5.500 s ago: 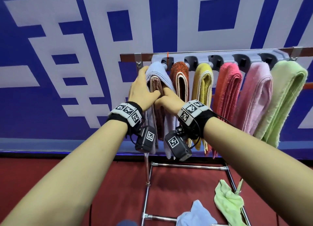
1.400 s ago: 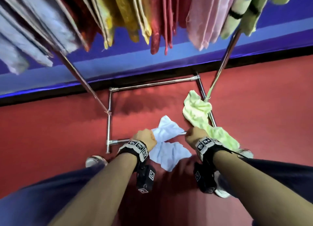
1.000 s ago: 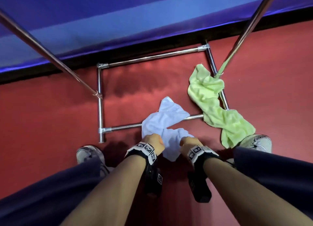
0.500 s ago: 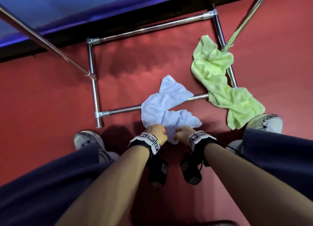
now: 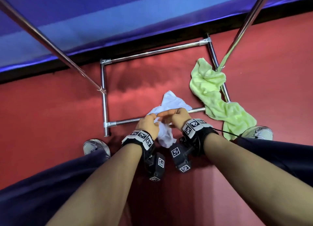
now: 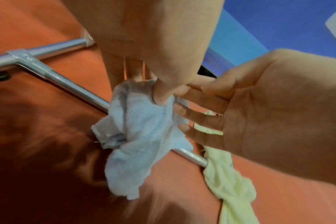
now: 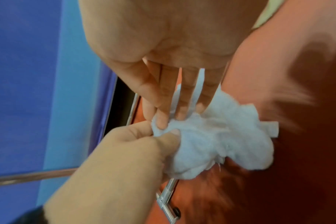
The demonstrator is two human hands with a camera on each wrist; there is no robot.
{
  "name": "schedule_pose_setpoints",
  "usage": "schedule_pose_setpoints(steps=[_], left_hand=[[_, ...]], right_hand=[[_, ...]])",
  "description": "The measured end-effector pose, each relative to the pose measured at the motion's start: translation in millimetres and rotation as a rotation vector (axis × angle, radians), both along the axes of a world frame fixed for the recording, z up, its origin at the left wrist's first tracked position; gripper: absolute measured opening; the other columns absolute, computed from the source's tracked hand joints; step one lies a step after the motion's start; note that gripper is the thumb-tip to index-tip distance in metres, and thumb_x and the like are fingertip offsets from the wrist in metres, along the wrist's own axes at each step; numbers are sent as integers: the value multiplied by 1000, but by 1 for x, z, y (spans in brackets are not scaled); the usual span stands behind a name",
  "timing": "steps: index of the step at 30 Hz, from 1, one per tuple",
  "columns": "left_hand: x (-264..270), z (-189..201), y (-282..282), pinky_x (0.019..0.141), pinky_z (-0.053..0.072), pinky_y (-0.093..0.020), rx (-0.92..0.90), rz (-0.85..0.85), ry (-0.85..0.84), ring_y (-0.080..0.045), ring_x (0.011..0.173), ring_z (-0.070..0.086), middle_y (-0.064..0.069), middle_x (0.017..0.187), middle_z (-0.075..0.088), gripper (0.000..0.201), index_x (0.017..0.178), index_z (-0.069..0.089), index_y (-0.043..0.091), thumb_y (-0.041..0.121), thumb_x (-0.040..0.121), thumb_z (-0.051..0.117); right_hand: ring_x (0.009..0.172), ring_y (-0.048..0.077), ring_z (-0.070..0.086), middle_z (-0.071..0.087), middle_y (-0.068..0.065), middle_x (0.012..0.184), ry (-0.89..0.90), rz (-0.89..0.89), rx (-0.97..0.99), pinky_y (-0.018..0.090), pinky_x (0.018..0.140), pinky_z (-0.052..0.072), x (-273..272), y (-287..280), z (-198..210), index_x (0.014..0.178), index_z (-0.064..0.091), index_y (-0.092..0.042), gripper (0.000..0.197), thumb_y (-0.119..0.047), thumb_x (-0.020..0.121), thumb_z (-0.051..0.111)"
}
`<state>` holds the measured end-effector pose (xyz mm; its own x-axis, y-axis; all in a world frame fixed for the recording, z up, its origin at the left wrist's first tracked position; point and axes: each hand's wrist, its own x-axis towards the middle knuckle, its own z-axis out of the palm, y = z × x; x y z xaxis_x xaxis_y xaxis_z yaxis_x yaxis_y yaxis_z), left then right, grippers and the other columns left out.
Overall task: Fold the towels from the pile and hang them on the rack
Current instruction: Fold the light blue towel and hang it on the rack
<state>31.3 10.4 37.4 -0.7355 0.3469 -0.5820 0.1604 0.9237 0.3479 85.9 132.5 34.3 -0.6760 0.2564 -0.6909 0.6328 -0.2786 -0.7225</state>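
Note:
A crumpled pale blue towel lies across the front bar of the rack's floor frame, its near end lifted. My left hand pinches a bunched edge of it between thumb and fingers; the left wrist view shows the thumb pressed into the cloth. My right hand reaches across from the right with straight, spread fingers touching the towel beside the left hand's pinch. A crumpled green towel lies over the frame's right bar. The hanging rail is out of view.
Two slanted chrome uprights rise from the frame's side bars on either side of my hands. My shoes stand on the red floor close to the front bar. A blue wall runs behind the frame.
Since half a second ago both hands have risen with the blue towel's near end. The right hand's fingers have straightened out over the cloth, while the left keeps its pinch.

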Motion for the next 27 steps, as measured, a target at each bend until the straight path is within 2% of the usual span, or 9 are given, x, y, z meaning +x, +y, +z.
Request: schedule_pose_setpoints(steps=[4,8,12,15,18,20,22,25,27], left_hand=[[-2,44,0,77,45,-34,126,124,9,-38,101,63,-20,107,70,23,109,69,11,11,97,50],[4,89,-4,72,46,-42,256,181,32,-44,95,62,-29,98,67,14,91,66,3,5,93,53],[6,155,-1,68,42,-35,314,122,106,-39,88,62,-28,99,68,21,87,64,1,9,97,48],[12,206,-4,84,53,-46,460,134,151,-45,99,64,-29,100,69,33,90,68,-2,24,86,48],[23,255,-12,77,46,-43,579,98,249,-45,80,55,-36,99,63,24,68,57,11,23,84,44],[27,287,-15,70,39,-38,631,112,286,-33,73,47,-39,98,62,28,62,48,13,11,90,48],[31,312,-19,73,39,-37,668,107,327,-40,83,55,-36,99,64,24,73,59,-3,0,94,49],[35,343,-27,73,38,-34,763,157,371,-31,80,53,-25,83,62,26,72,56,2,13,94,50],[39,359,-32,71,35,-32,809,180,399,-22,76,45,-15,74,56,26,67,50,8,19,91,50]], right_hand=[[80,25,63,73,5,70,97,3,-15,31,72,47,1,2,41,96,70,-2,47,26,71,42],[57,14,59,65,11,68,199,51,102,18,51,48,7,0,97,89,66,0,39,28,73,44],[67,15,58,63,0,72,259,142,316,30,66,53,16,-2,147,85,66,-18,43,19,65,57],[82,15,61,65,-1,90,309,233,417,31,75,54,29,-4,183,99,62,-24,52,14,63,63],[94,17,64,69,1,102,347,340,467,33,85,53,46,-8,219,106,59,-29,58,8,62,64],[85,16,63,70,-1,92,324,405,543,32,80,54,57,-11,240,92,63,-29,42,-2,60,67],[69,17,58,64,-3,70,296,398,620,34,67,53,68,-13,260,74,64,-21,19,-5,65,71],[55,17,54,60,2,62,289,352,654,24,47,51,80,-16,283,71,65,-16,11,-10,74,73],[50,14,49,54,1,57,291,348,705,17,41,42,89,-16,299,63,58,-16,21,-7,78,70]])
